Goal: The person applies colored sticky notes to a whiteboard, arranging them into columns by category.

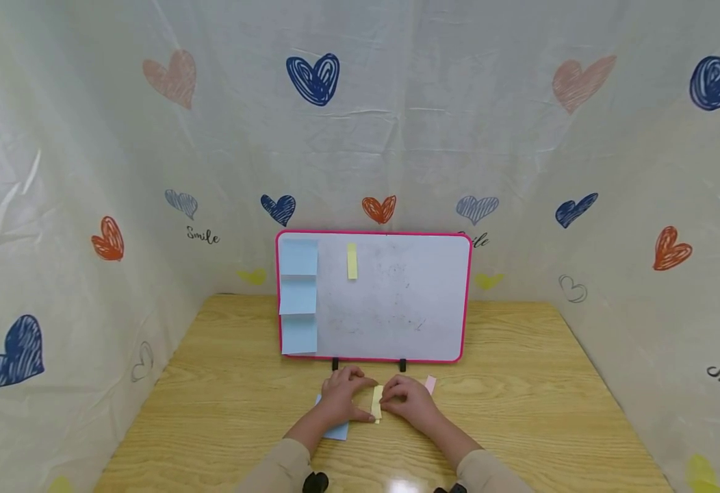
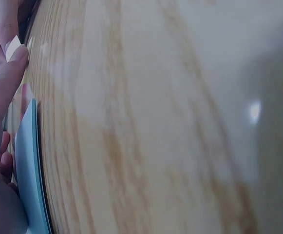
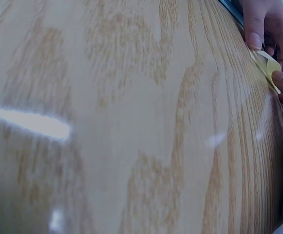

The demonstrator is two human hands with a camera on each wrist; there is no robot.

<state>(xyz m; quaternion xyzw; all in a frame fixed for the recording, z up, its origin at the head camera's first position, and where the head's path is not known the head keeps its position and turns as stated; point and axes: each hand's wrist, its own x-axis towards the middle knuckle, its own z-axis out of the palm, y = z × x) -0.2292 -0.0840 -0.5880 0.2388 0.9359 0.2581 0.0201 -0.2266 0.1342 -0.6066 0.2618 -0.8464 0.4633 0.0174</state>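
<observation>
A narrow pad of yellow sticky notes (image 1: pixel 376 404) lies on the table between both hands. My left hand (image 1: pixel 340 398) holds it at its ends, index finger at the far end and thumb at the near one. With thumb and fingertips, my right hand (image 1: pixel 410 402) pinches the pad's right side. In the right wrist view the top yellow note (image 3: pixel 272 64) bends up from the pad. A blue sticky-note pad (image 1: pixel 337 433) lies partly hidden under my left hand and wrist. Beyond my right hand a pink paper strip (image 1: pixel 430 385) shows, partly covered.
Behind the hands a pink-framed whiteboard (image 1: pixel 397 301) stands on black feet (image 1: pixel 403 365). Three blue sticky notes (image 1: pixel 299 296) run down its left side, and one yellow strip (image 1: pixel 352 261) is stuck near its top. A heart-printed curtain (image 1: pixel 428 150) surrounds the wooden table (image 1: pixel 520 383).
</observation>
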